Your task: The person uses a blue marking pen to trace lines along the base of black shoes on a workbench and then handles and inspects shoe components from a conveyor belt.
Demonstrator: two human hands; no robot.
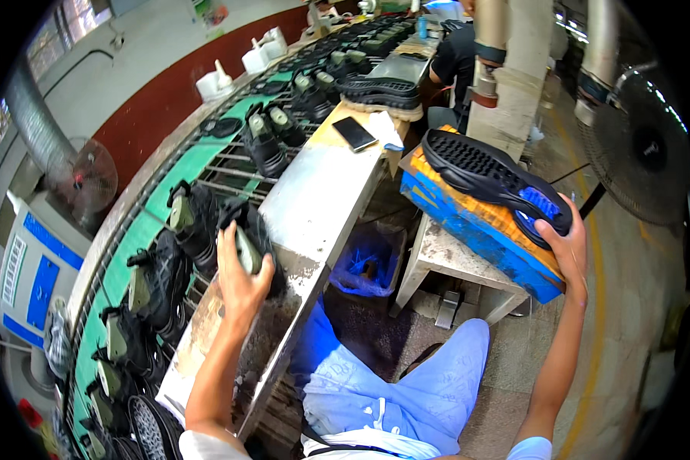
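My left hand is closed round a black shoe upper with a pale green last inside, over the edge of the rack beside the metal bench. Off to my right, my right hand grips one end of a black shoe sole, its thumb on the rim and its other fingers largely hidden. That sole shows a textured inner face with a bright blue patch near my hand. Beneath it is a blue box with an orange ridged top; whether the sole rests on it I cannot tell.
Several lasted black shoes stand along the green conveyor rack at left. A phone and stacked soles lie on the bench. A blue-lined bin stands below; a fan is right. Another person sits ahead.
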